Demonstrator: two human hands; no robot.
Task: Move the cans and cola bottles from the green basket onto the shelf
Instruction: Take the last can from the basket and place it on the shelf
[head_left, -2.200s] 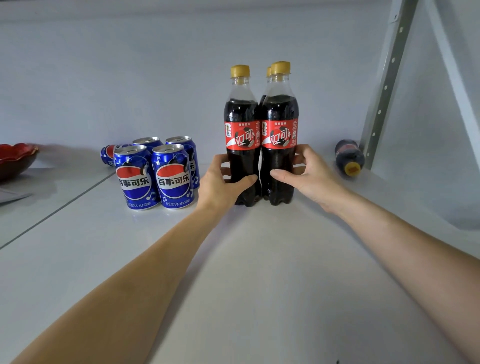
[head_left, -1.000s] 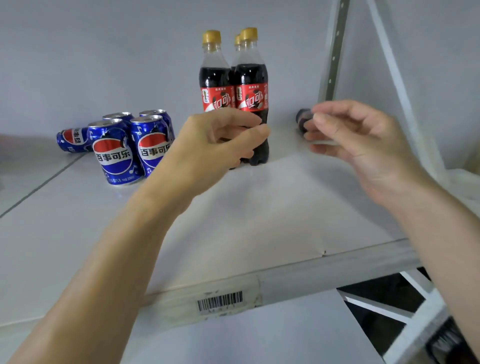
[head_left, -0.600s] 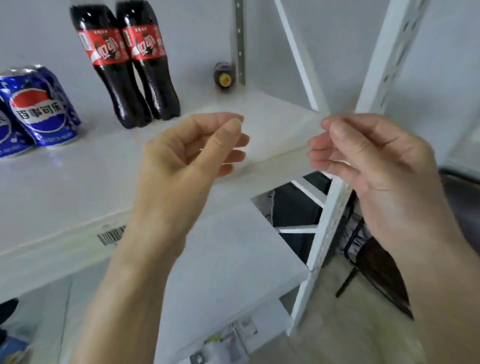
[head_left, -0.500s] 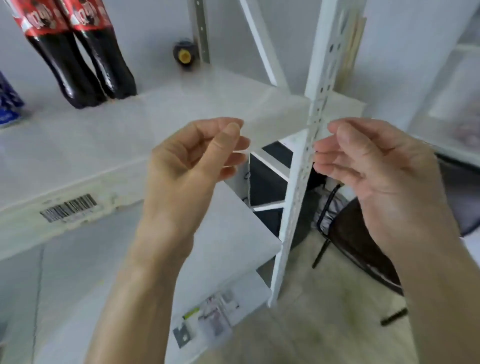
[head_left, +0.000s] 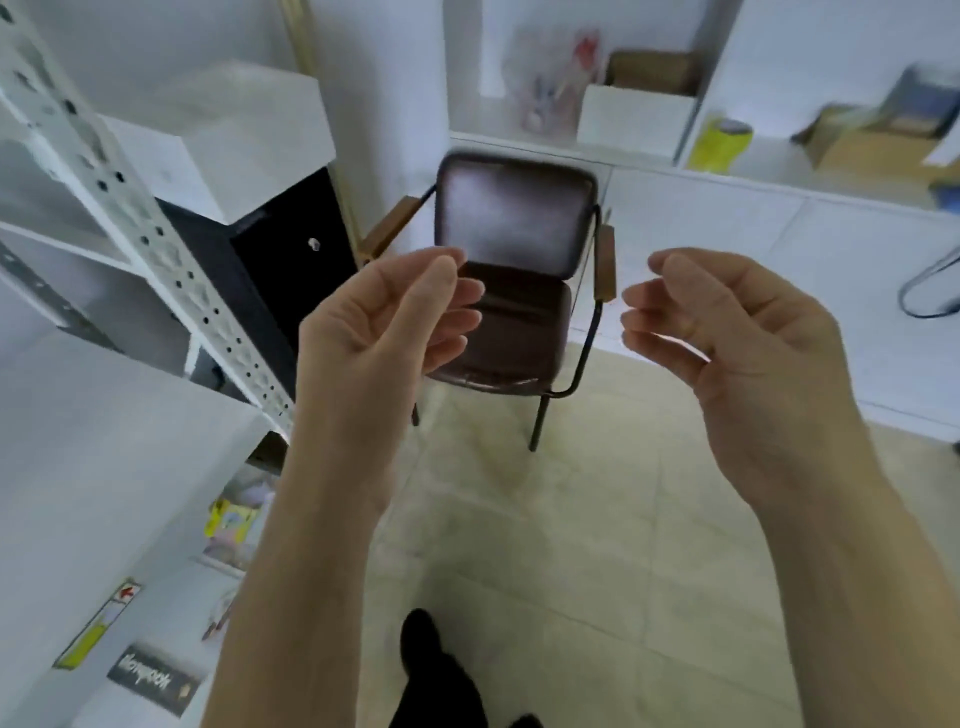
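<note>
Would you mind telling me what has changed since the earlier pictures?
Both hands let go of the two cola bottles, left standing on the shelf, and drew back; the view swung right to a brown chair. The left hand and right hand remain empty, fingers loosely curled.

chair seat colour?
Dark brown seat, on a black frame; head view, the only one.

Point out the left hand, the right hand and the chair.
left hand (head_left: 374, 332), head view, on the palm below the curled fingers.
right hand (head_left: 748, 353), head view, on the palm.
chair (head_left: 514, 218), head view, on the middle of the backrest.
</note>
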